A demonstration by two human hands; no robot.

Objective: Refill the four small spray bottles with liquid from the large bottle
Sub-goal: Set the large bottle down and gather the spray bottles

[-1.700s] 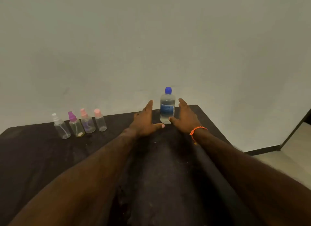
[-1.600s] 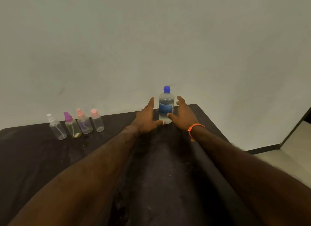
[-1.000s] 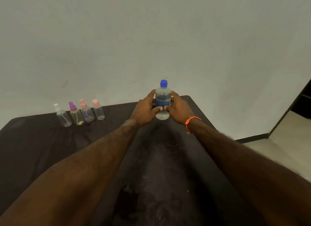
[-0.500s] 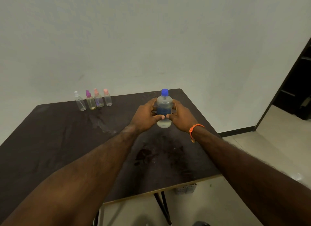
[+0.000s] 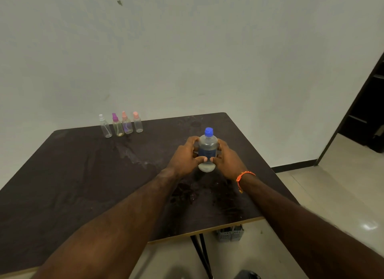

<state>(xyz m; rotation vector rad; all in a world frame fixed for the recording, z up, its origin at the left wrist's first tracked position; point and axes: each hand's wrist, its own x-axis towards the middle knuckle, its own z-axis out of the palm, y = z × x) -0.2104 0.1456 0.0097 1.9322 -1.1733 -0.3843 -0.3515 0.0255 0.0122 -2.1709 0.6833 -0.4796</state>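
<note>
Both hands, left [image 5: 185,158] and right [image 5: 228,161], wrap the capped big bottle [image 5: 207,152] upright above the table [image 5: 83,174]; four spray bottles [image 5: 121,124] stand at the far edge.

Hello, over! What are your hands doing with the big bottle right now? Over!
Left hand and right hand: both grip the large bottle, blue cap on. Four small spray bottles untouched by the wall. Nothing in the way.

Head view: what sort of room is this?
Likely a bare indoor workroom or office: a plain pale wall, one dark table on a tiled floor, and a dark doorway at right.
</note>
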